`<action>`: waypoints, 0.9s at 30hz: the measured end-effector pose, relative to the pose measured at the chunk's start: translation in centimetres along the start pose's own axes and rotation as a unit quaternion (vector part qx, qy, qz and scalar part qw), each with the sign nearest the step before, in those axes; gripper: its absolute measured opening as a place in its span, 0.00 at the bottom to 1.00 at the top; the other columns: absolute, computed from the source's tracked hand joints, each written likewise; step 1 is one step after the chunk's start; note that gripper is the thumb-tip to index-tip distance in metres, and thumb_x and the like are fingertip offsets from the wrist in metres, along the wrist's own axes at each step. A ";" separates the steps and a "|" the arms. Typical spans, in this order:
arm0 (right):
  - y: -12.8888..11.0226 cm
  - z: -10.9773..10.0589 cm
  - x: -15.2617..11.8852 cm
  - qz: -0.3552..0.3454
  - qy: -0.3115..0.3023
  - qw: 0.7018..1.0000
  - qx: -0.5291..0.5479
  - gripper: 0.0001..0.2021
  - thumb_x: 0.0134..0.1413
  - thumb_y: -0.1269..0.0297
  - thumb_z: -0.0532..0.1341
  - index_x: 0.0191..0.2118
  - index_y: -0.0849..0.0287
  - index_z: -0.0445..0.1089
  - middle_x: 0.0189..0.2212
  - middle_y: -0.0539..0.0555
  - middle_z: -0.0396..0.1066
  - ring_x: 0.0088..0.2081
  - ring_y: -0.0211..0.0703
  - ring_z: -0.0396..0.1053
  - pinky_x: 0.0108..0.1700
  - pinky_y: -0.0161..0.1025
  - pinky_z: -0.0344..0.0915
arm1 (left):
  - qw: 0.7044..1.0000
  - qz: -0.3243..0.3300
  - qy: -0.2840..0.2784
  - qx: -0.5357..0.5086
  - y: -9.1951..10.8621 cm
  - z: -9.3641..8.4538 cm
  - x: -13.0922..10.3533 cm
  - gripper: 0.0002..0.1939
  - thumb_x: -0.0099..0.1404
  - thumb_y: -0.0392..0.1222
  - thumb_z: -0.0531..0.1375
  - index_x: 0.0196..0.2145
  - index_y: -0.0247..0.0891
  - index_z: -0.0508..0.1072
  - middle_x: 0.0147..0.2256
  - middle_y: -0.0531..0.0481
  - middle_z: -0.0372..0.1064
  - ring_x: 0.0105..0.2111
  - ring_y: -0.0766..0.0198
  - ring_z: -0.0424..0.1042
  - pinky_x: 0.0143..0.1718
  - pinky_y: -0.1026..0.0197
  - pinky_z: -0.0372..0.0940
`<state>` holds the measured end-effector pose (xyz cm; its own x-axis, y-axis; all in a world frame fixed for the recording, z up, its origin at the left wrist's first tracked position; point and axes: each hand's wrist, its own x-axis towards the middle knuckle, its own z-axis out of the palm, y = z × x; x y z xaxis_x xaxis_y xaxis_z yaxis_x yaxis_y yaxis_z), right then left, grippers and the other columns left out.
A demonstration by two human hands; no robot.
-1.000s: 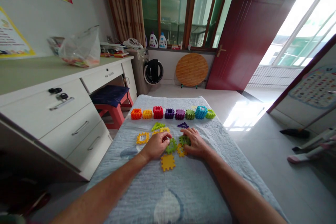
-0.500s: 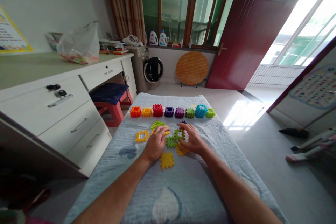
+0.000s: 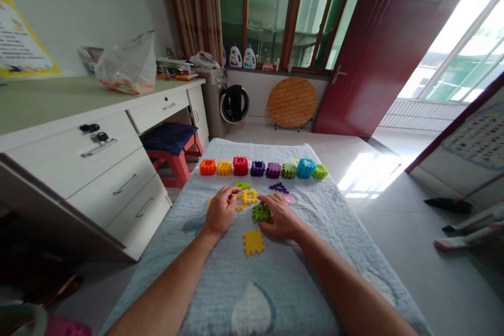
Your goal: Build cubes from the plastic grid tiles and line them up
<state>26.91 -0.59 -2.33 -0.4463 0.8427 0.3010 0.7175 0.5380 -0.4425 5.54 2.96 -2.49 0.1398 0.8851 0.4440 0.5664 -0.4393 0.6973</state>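
My left hand is closed, thumb and fingertips together at the edge of a yellow open-frame panel. Beside its fingertips, a yellow window panel lies between both hands. My right hand curves around a green notched panel, thumb on the near side and fingers on the far side. Part of an orange-yellow piece shows under this hand. Nearer to me lies a flat yellow panel. A lime-green piece and a dark purple piece lie beyond the hands.
Several coloured block cubes stand in a row across the cloth-covered table, among them a red cube and a blue cube. A white desk and a stool are at left. A red door stands at right.
My left hand has shifted left, uncovering the yellow window panel. My right hand has moved toward the green panel, and the green window panel from beside it no longer shows separately. The view turned slightly left.
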 end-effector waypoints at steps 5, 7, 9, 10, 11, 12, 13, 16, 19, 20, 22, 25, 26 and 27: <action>0.0 0.3 0.1 0.005 -0.008 1.000 -0.008 0.32 0.40 0.64 0.63 0.56 0.58 0.58 0.44 0.57 0.65 0.46 0.50 0.60 0.49 0.47 0.56 | 1.000 0.002 -0.005 -0.002 0.1 0.1 -0.1 0.12 0.60 0.33 0.50 0.39 0.38 0.71 0.37 0.48 0.71 0.38 0.62 0.71 0.40 0.61 0.66; -0.1 0.3 0.1 0.007 -0.009 1.000 -0.010 0.34 0.41 0.62 0.63 0.57 0.58 0.57 0.45 0.58 0.64 0.46 0.51 0.60 0.49 0.47 0.56 | 1.000 -0.003 -0.005 -0.004 0.0 0.1 -0.1 0.11 0.61 0.34 0.51 0.39 0.38 0.71 0.37 0.48 0.71 0.36 0.62 0.71 0.39 0.61 0.66; -0.1 0.4 0.1 0.011 -0.010 1.000 -0.010 0.34 0.41 0.61 0.64 0.57 0.58 0.56 0.46 0.58 0.64 0.47 0.51 0.59 0.50 0.47 0.56 | 1.000 -0.006 -0.004 -0.007 0.0 0.2 -0.1 0.11 0.61 0.34 0.51 0.39 0.38 0.71 0.37 0.48 0.71 0.36 0.63 0.71 0.39 0.61 0.66; -0.1 0.5 0.2 0.011 -0.011 1.000 -0.009 0.34 0.41 0.61 0.64 0.57 0.58 0.56 0.46 0.58 0.64 0.47 0.51 0.60 0.50 0.48 0.56 | 1.000 -0.007 -0.004 -0.008 -0.1 0.2 -0.1 0.11 0.61 0.34 0.51 0.39 0.38 0.71 0.38 0.48 0.71 0.36 0.63 0.71 0.39 0.61 0.66; -0.1 0.5 0.2 0.011 -0.010 1.000 -0.010 0.33 0.42 0.61 0.63 0.57 0.58 0.56 0.46 0.58 0.64 0.47 0.51 0.60 0.50 0.48 0.56 | 1.000 -0.007 -0.005 -0.009 -0.1 0.2 -0.1 0.11 0.61 0.35 0.51 0.39 0.38 0.71 0.38 0.48 0.71 0.36 0.62 0.71 0.40 0.60 0.67; 0.0 0.5 0.3 0.009 -0.009 1.000 -0.009 0.32 0.42 0.62 0.63 0.56 0.58 0.57 0.46 0.58 0.65 0.47 0.51 0.60 0.50 0.48 0.57 | 1.000 -0.006 -0.005 -0.009 0.0 0.2 -0.1 0.11 0.60 0.35 0.51 0.39 0.38 0.71 0.38 0.48 0.71 0.36 0.62 0.71 0.41 0.60 0.67; 0.1 0.5 0.3 0.007 -0.005 1.000 -0.009 0.32 0.41 0.63 0.63 0.56 0.59 0.57 0.45 0.58 0.65 0.47 0.51 0.60 0.50 0.48 0.57 | 1.000 -0.006 -0.005 -0.009 0.0 0.2 -0.1 0.11 0.60 0.34 0.52 0.39 0.38 0.71 0.38 0.48 0.71 0.37 0.62 0.71 0.41 0.60 0.67; 1.1 -0.3 0.3 0.020 0.024 0.999 -0.007 0.32 0.41 0.64 0.63 0.55 0.60 0.58 0.44 0.58 0.66 0.46 0.51 0.61 0.50 0.48 0.58 | 1.000 -0.006 0.000 -0.008 0.1 0.1 -0.1 0.12 0.59 0.34 0.52 0.39 0.39 0.71 0.37 0.48 0.71 0.36 0.63 0.71 0.40 0.61 0.67; 2.9 -1.7 -0.2 0.052 0.068 0.996 -0.004 0.31 0.41 0.67 0.62 0.56 0.58 0.57 0.44 0.58 0.66 0.46 0.50 0.62 0.50 0.48 0.58 | 1.000 -0.008 0.005 -0.013 0.2 0.0 -0.2 0.11 0.59 0.35 0.52 0.39 0.38 0.71 0.37 0.49 0.71 0.35 0.64 0.71 0.38 0.62 0.66; 3.6 -2.1 -0.4 0.064 0.077 0.995 -0.004 0.31 0.41 0.67 0.62 0.56 0.58 0.57 0.44 0.58 0.67 0.46 0.50 0.63 0.50 0.48 0.58 | 1.000 -0.008 0.004 -0.014 0.1 0.0 -0.2 0.11 0.59 0.35 0.52 0.39 0.38 0.71 0.37 0.49 0.72 0.34 0.64 0.71 0.38 0.63 0.66; 4.7 -2.8 -1.0 0.088 0.074 0.993 -0.009 0.32 0.40 0.67 0.62 0.56 0.59 0.57 0.44 0.58 0.67 0.46 0.50 0.63 0.50 0.49 0.58 | 1.000 -0.007 0.000 -0.017 0.1 0.1 -0.2 0.11 0.59 0.35 0.53 0.38 0.39 0.71 0.37 0.49 0.72 0.34 0.64 0.71 0.38 0.63 0.66; 5.6 -3.2 -1.8 0.110 0.041 0.993 -0.025 0.33 0.40 0.66 0.62 0.57 0.59 0.57 0.45 0.59 0.68 0.47 0.52 0.63 0.51 0.51 0.57 | 1.000 -0.007 -0.005 -0.012 0.0 0.2 -0.2 0.11 0.60 0.35 0.53 0.39 0.38 0.71 0.38 0.48 0.72 0.35 0.64 0.71 0.38 0.62 0.66; 5.7 -3.3 -1.9 0.111 0.033 0.993 -0.029 0.33 0.40 0.65 0.63 0.57 0.59 0.57 0.46 0.59 0.68 0.47 0.52 0.63 0.51 0.51 0.57 | 1.000 -0.008 -0.003 -0.010 -0.1 0.2 -0.1 0.11 0.60 0.35 0.53 0.39 0.38 0.71 0.38 0.48 0.72 0.35 0.63 0.71 0.39 0.62 0.66; 5.7 -3.2 -2.0 0.111 0.027 0.993 -0.031 0.33 0.40 0.65 0.63 0.57 0.59 0.57 0.46 0.59 0.68 0.47 0.53 0.62 0.51 0.51 0.57 | 1.000 -0.008 0.000 -0.007 -0.1 0.2 -0.1 0.11 0.60 0.35 0.53 0.39 0.38 0.71 0.38 0.48 0.72 0.35 0.63 0.71 0.39 0.62 0.67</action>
<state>33.62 0.73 -2.70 -0.2457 0.9369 0.2486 0.8272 0.3364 -0.4502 5.59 2.92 -2.69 0.1311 0.8918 0.4331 0.5573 -0.4276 0.7118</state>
